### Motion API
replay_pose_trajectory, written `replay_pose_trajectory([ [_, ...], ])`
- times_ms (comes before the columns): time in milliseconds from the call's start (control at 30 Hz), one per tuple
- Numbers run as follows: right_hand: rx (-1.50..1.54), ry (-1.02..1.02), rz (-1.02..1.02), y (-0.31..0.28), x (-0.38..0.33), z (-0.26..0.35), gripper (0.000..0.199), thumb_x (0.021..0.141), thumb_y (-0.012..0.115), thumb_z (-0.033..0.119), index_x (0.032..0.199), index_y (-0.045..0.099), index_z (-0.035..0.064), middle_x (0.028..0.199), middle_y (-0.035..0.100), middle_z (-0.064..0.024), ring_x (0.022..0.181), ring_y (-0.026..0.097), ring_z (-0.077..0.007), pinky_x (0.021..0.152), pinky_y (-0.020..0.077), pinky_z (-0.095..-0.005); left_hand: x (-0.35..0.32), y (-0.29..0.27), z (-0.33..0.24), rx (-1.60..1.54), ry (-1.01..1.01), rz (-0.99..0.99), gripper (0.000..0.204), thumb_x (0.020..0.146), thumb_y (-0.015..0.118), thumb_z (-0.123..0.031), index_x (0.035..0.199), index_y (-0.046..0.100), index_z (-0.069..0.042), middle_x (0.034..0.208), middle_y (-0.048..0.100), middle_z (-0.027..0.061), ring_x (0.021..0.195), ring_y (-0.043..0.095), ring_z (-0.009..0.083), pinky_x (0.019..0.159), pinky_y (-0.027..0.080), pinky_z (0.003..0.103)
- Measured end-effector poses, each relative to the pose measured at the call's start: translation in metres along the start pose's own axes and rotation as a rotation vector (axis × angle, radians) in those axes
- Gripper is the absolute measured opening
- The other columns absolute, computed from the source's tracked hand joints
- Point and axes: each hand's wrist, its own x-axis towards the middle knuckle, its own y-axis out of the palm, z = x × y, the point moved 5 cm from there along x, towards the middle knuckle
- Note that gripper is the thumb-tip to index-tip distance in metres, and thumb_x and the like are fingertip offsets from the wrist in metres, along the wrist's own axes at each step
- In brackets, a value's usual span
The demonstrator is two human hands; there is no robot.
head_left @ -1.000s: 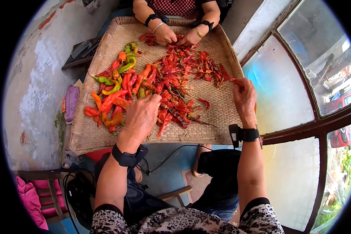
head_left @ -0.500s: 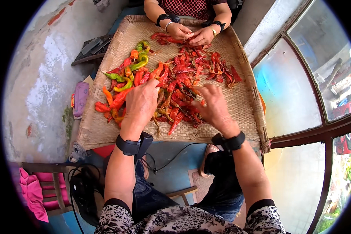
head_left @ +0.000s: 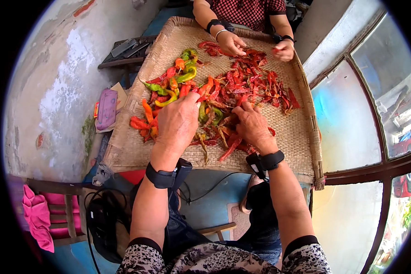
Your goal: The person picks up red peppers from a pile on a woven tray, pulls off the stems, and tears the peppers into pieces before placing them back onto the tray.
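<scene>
A heap of chili peppers lies on a woven tray. Wrinkled dried red chilies fill the middle and right; fresh green and yellow chilies lie with orange-red ones on the left. Over the fresh ones, my left hand is closed with its fingers curled under; what they hold is hidden behind the hand. My right hand is down on the near right of the heap, its bent fingers closed on a red chili pepper that is partly covered. Brownish, shrivelled chilies lie between my hands.
Across the tray, a co-worker's hands hover over the dried chilies, apart, one pinching a small red piece. A wall stands left, with a purple case beside the tray. Windows border the right. A cable runs below.
My right hand has lowered from hovering with spread fingers onto the chilies. My left hand stays over the fresh ones. The co-worker's hands have moved apart. The whole view has shifted slightly.
</scene>
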Motion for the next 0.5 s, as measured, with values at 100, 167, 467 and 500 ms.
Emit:
replay_pose_trajectory([
  [100,0.087,0.013,-0.191,-0.015,-0.01,-0.026,0.03,0.073,0.058,0.004,0.102,0.06,0.0105,0.101,0.058,-0.0131,0.097,0.056,-0.0361,0.078,0.0502,-0.0446,0.0,0.001,-0.005,-0.023,0.015,-0.012,0.014,0.087,0.059,-0.013,0.099,0.06,-0.006,0.081,0.065,0.0174,0.075,0.062,0.0369,0.063,0.048,0.043],
  [167,0.143,0.056,-0.208,-0.025,-0.016,-0.039,0.029,0.073,0.059,0.003,0.101,0.06,0.0093,0.101,0.058,-0.0135,0.095,0.057,-0.0358,0.078,0.0499,-0.0447,-0.002,0.001,-0.007,-0.025,0.047,-0.026,0.014,0.087,0.059,-0.013,0.099,0.06,-0.006,0.081,0.065,0.0175,0.075,0.062,0.0369,0.063,0.048,0.044],
  [467,0.532,0.315,-0.224,-0.044,-0.052,-0.108,0.024,0.077,0.068,0.013,0.098,0.064,0.0031,0.091,0.063,-0.0169,0.085,0.063,-0.0341,0.073,0.0503,-0.0408,-0.004,0.028,-0.023,0.022,0.061,0.111,0.012,0.088,0.057,-0.013,0.098,0.058,-0.006,0.079,0.064,0.0172,0.074,0.063,0.0359,0.063,0.049,0.045],
  [500,0.48,0.324,-0.247,-0.05,-0.056,-0.105,0.022,0.077,0.068,0.015,0.097,0.065,0.0039,0.094,0.063,-0.0168,0.086,0.063,-0.0328,0.074,0.0502,-0.0405,-0.005,0.032,-0.023,0.016,0.077,0.118,0.012,0.088,0.057,-0.013,0.098,0.058,-0.006,0.079,0.064,0.017,0.074,0.062,0.0363,0.063,0.048,0.045],
])
